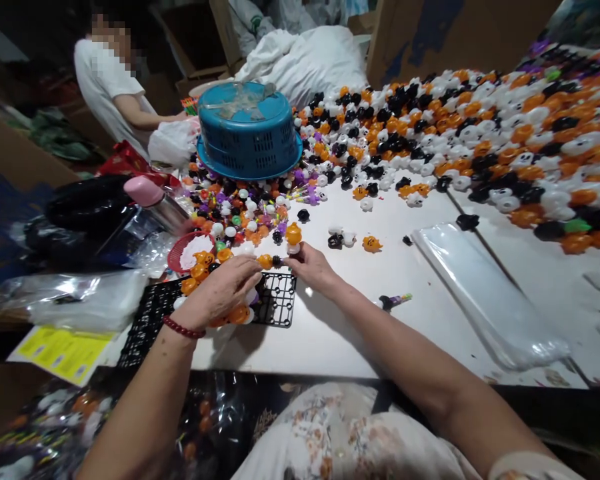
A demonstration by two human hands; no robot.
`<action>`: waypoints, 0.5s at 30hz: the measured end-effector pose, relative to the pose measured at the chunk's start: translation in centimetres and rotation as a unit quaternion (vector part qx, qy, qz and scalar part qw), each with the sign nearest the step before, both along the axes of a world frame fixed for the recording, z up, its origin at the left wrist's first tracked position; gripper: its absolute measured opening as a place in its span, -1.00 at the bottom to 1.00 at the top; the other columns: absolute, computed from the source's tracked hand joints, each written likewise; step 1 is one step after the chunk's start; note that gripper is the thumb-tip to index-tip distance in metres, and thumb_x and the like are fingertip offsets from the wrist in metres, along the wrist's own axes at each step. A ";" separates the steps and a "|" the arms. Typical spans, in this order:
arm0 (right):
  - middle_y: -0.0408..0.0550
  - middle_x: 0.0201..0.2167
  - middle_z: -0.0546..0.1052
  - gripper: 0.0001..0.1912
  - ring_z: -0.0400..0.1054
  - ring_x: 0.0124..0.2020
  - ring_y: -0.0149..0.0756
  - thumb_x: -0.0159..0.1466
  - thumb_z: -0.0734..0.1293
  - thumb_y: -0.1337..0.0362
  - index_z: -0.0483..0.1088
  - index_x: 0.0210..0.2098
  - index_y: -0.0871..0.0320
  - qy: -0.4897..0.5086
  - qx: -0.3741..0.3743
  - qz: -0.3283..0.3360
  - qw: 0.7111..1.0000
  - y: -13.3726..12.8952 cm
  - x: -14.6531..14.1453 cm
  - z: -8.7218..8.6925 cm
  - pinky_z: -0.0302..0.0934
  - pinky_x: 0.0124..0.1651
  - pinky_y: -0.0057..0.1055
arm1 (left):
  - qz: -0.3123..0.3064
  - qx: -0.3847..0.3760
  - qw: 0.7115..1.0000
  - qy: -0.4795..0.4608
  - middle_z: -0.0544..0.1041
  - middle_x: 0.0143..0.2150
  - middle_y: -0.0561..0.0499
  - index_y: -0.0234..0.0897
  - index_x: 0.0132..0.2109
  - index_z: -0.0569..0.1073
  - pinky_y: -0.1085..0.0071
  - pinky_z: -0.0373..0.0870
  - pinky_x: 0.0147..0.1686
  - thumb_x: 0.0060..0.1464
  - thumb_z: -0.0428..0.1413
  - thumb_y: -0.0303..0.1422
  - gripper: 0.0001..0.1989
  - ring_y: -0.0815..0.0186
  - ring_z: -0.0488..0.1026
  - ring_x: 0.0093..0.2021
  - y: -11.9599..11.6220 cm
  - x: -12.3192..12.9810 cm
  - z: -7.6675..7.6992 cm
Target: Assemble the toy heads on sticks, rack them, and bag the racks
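Head view: pinching orange-and-white toy [293, 235] near black grid [286, 300] w/ R hand [316, 268], resting L hand [223, 285] over toys [237, 314] on grid (not showing L grip clearly), ideally keeping grid flat & pinch light.

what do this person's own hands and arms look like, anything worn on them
Both hands are without gloves. The left hand has a dark red, braided-looking bracelet at its wrist. The right hand has none; a pale sleeve edge shows farther up that arm.

grid [281, 298]: plastic | figures [293, 233]: glossy plastic | bags [485, 293]: smooth, shiny film | sack [310, 60]: probably cloth
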State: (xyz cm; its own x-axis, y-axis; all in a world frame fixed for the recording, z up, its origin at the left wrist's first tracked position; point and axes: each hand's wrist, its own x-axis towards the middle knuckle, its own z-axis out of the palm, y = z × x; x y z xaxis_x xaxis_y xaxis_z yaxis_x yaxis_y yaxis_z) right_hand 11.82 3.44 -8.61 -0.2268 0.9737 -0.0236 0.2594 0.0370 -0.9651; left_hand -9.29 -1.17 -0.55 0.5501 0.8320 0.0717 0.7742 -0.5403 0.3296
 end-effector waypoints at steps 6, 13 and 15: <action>-0.11 -0.30 0.54 -0.84 0.37 -0.28 -0.29 0.17 0.33 0.21 0.39 -0.26 0.12 -0.052 -0.009 -0.024 0.998 1.7 1.5 0.4 0.23 -0.19 -0.35 | 0.001 -0.009 1.000 -0.016 0.54 0.02 -0.09 -0.21 -0.03 0.49 0.14 0.33 0.21 0.34 -0.11 -0.15 -0.65 0.16 0.42 0.13 0.0 -0.3 -0.1; -0.09 -0.33 0.53 -0.89 0.39 -0.31 -0.28 0.21 0.29 0.30 0.41 -0.26 0.14 -0.118 -0.040 -0.093 0.988 4.9 2.4 -0.5 0.24 -0.22 -0.38 | 0.018 0.027 0.998 -0.056 0.55 0.06 -0.09 -0.21 0.01 0.49 0.17 0.33 0.23 0.33 -0.08 -0.17 -0.66 0.17 0.44 0.14 0.4 -0.3 0.9; -0.01 -0.24 0.53 -0.85 0.40 -0.25 -0.25 0.21 0.38 0.23 0.47 -0.26 0.16 -0.195 0.008 -0.035 0.980 5.4 1.8 -0.3 0.23 -0.18 -0.37 | 0.020 0.036 0.997 -0.057 0.56 0.05 -0.09 -0.22 0.00 0.50 0.17 0.32 0.24 0.33 -0.07 -0.19 -0.68 0.17 0.43 0.16 0.7 -0.4 1.2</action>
State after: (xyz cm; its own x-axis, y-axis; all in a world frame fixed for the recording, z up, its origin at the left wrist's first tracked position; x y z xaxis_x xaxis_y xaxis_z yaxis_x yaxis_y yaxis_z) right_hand 13.65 8.81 -8.87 -0.1358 0.9876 -0.0793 0.6108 0.0205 -0.7915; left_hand -9.73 -0.47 0.61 0.5016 0.8432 0.1935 0.7548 -0.5358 0.3783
